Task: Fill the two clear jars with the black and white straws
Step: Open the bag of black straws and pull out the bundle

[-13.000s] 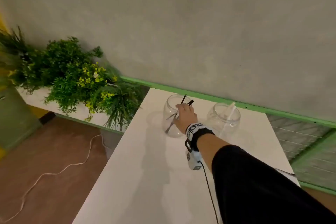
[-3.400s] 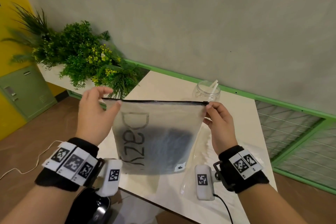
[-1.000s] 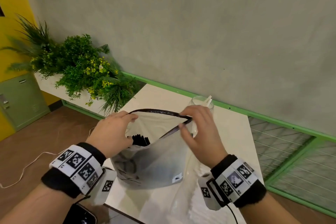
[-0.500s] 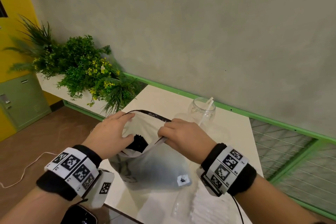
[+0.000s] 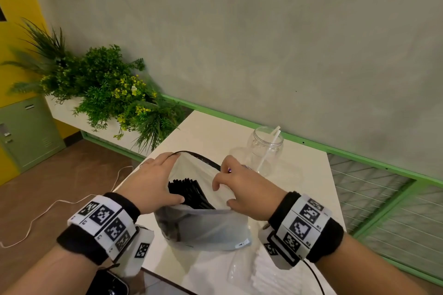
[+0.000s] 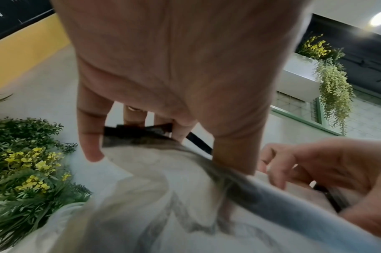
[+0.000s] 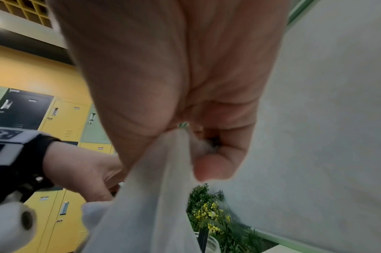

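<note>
A frosted zip bag [image 5: 203,227] stands open over the white table's [image 5: 311,199] near left corner. A bundle of black straws [image 5: 189,190] shows inside its mouth. My left hand [image 5: 158,179] grips the bag's left rim, thumb inside. My right hand [image 5: 227,191] pinches the right rim, and in the right wrist view the bag's cloth [image 7: 163,179] is bunched in its fingers. One clear jar [image 5: 260,151] holding a white straw [image 5: 272,146] stands behind the bag. A second jar with black straws [image 7: 203,237] shows only in the right wrist view.
A clear packet of white straws [image 5: 261,270] lies on the table near my right wrist. Leafy plants [image 5: 112,96] fill a planter left of the table. A green rail [image 5: 335,148] runs along the wall, with wire mesh [image 5: 388,199] to the right. A white cable [image 5: 48,208] trails on the floor.
The bag's mouth is pulled wider than half a second ago and more of the black straws shows. My left thumb now sits inside the rim. Both hands stay on the bag.
</note>
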